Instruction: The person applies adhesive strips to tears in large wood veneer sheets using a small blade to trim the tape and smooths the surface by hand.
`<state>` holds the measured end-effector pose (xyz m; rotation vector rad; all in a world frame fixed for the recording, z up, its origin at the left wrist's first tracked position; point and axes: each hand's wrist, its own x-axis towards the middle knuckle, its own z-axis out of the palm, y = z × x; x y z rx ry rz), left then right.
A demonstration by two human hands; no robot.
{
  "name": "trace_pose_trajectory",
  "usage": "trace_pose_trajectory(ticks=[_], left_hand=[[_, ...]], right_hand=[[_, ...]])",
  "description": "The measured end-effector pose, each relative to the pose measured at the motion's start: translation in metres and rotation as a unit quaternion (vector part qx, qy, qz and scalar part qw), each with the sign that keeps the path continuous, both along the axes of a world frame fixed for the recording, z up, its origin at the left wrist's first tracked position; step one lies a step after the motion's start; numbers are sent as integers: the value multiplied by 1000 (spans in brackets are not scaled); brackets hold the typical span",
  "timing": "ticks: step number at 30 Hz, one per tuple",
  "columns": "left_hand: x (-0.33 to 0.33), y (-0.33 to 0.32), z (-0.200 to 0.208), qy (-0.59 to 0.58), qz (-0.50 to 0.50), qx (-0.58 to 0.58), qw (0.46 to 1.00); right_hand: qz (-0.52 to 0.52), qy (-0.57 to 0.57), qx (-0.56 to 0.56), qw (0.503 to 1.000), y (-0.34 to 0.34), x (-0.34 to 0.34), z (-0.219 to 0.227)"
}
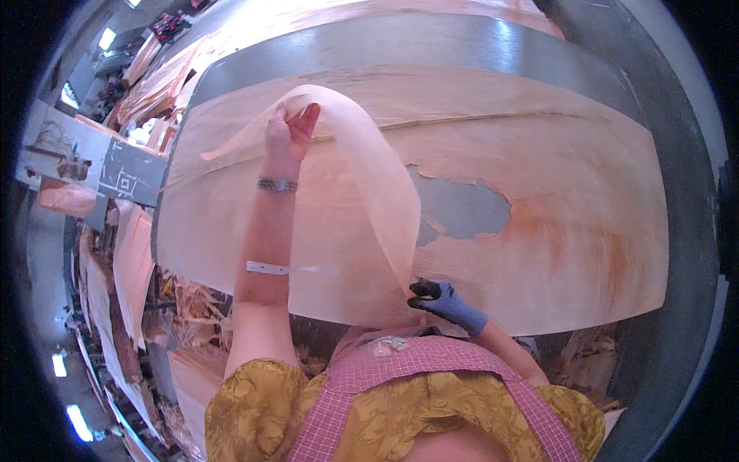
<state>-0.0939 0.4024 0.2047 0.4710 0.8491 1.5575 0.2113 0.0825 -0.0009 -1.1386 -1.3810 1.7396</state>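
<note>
A long pale strip of wood veneer (369, 165) rises in an arch over a large veneer sheet (331, 239). My bare left hand (292, 132) is raised under the far bend of the strip, palm up with fingers stretched out, and the strip lies against the fingertips. Beyond that hand, its far end tapers down to the left. Near the front edge, my right hand (443, 304), in a blue glove with black fingers, pinches the narrow near end. Right of the strip, the sheet has a ragged hole (466, 206), through which grey surface shows.
The sheet lies on a grey table (308, 52), with a long crack (462, 118) across its far part. Veneer scraps (196, 308) are heaped below the table at left. More veneer sheets (158, 88) lie at the far left, and a grey rim (689, 231) curves along the right.
</note>
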Motion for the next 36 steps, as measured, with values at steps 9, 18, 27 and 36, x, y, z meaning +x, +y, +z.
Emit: trace_pose_trajectory(ticks=[9, 18, 27, 36], left_hand=[[-4, -22, 13, 195, 110, -24, 974], [-52, -4, 12, 521, 30, -190, 832], [-155, 151, 1, 671, -171, -188, 697], [-201, 350, -153, 888, -215, -204, 351]], right_hand=[[-32, -32, -50, 998, 118, 163, 89], [-75, -435, 475, 761, 293, 259, 195], [-4, -575, 412, 707, 475, 167, 178], [26, -625, 269, 733, 558, 106, 49]])
